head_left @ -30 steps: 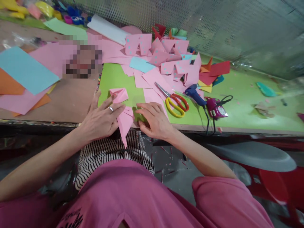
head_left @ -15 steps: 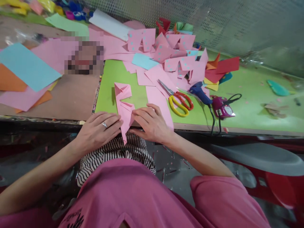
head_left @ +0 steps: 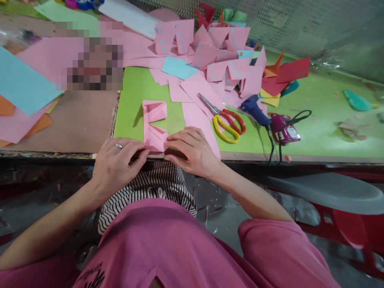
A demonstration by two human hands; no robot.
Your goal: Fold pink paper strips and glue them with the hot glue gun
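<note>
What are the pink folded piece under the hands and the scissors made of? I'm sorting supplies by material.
The pink folded piece looks like thin matte coloured paper: it holds sharp creases and standing flaps. The scissors seem to have bare, shiny metal blades and glossy plastic handles, one yellow and one red, though the handle material is only judged from its sheen.

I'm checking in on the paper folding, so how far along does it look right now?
Done: a heap of dotted pink folded pieces sits at the back. In hand: the left hand and right hand press a part-folded pink paper at the table edge. Left: flat pink sheets beside the scissors.
</note>
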